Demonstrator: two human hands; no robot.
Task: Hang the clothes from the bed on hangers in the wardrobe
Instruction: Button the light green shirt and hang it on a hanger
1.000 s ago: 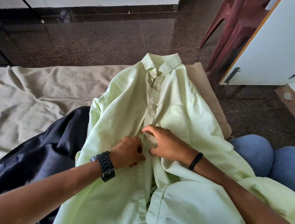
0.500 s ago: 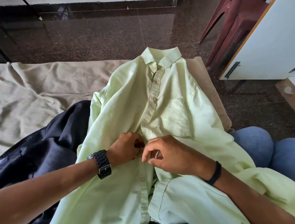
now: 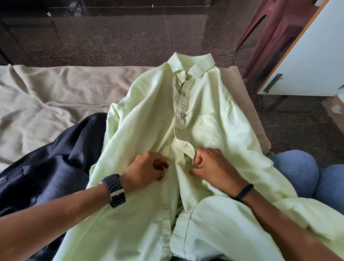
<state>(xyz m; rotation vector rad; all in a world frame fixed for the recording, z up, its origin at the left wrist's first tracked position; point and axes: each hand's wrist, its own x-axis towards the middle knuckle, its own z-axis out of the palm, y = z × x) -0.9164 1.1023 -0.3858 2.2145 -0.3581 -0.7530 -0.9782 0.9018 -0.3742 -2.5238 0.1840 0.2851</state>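
You have two garments on the bed (image 3: 47, 96): one pale green shirt (image 3: 150, 115), one dark garment (image 3: 50, 165). Two hands at the shirt front: left hand (image 3: 147, 169), right hand (image 3: 210, 164). One black watch (image 3: 113, 190), one black wristband (image 3: 243, 191). Two blue cushions (image 3: 295, 168). One maroon chair (image 3: 280, 21). One white door (image 3: 311, 51).
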